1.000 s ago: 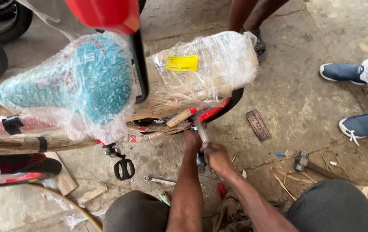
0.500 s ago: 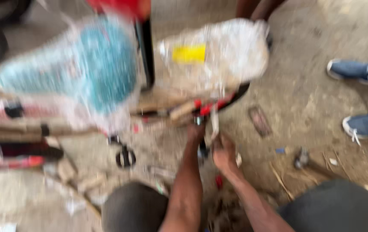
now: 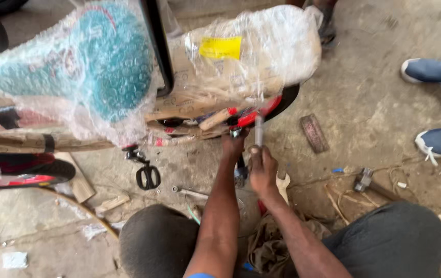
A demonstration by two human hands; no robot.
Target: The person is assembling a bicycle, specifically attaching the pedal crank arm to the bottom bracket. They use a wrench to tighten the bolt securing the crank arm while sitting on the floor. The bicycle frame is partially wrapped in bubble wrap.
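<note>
Hands (image 3: 233, 146) (image 3: 262, 172), two; spanner (image 3: 259, 131), one

Teal saddle (image 3: 84, 72) under clear bubble wrap, red frame (image 3: 254, 117), yellow label (image 3: 220, 48), black pedal (image 3: 148, 176).

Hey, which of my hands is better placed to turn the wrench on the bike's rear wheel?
Right, probably. Your right hand already grips the wrench, which stands upright toward the red frame. Your left hand is up at the fitting itself, seemingly steadying it.
</note>
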